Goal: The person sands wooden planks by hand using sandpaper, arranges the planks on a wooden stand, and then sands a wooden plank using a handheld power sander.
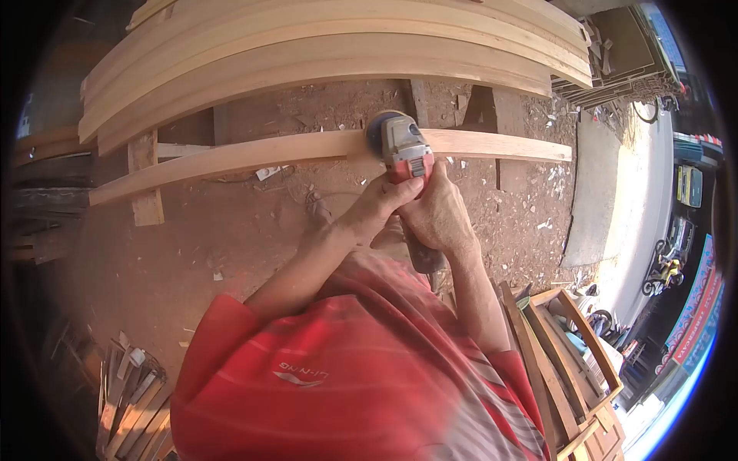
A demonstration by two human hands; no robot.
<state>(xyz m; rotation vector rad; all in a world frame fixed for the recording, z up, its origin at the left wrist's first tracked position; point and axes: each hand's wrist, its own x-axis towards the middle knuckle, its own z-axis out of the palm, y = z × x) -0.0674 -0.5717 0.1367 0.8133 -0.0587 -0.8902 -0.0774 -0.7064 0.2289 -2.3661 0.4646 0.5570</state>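
Note:
A red and grey angle grinder (pixel 407 146) with a round dark disc (pixel 377 132) is in the middle of the head view. The disc is at a long, narrow wooden plank (pixel 284 149), and the wood beside it looks blurred. My left hand (pixel 378 201) is closed on the grinder's red body, thumb across it. My right hand (pixel 438 211) wraps round the body and handle from the right. The grinder's rear end sticks out below my right hand, near my red shirt. My palms hide part of the tool.
Several long boards (pixel 323 58) lie side by side beyond the plank. A short wooden support (pixel 144 180) crosses under its left end. Scrap wood (pixel 138 399) is piled at lower left, and wooden frames (pixel 573 353) stand at lower right. Wood chips litter the dirt floor (pixel 231 223).

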